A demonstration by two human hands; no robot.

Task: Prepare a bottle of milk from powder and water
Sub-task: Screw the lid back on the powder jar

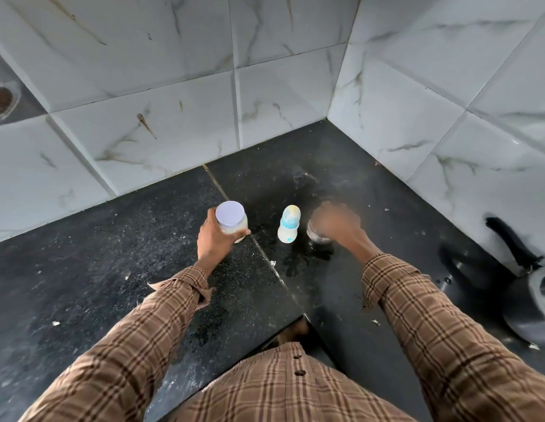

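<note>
My left hand (215, 239) grips a clear jar (233, 222) with a pale lilac lid and whitish powder inside, standing on the black counter. To its right a small white baby bottle (288, 228) with a blue collar and a cap stands upright, untouched. Further right my right hand (338, 223), blurred by motion, hovers over a clear glass (317, 234). Most of the glass is hidden behind the fingers, and I cannot tell whether they hold it.
The black stone counter (113, 269) fills a corner between marble-patterned wall tiles (174, 117). A steel pan with a black handle (514, 248) lies at the right edge. A wet patch (295, 266) spreads in front of the bottle and glass. Crumbs dot the counter.
</note>
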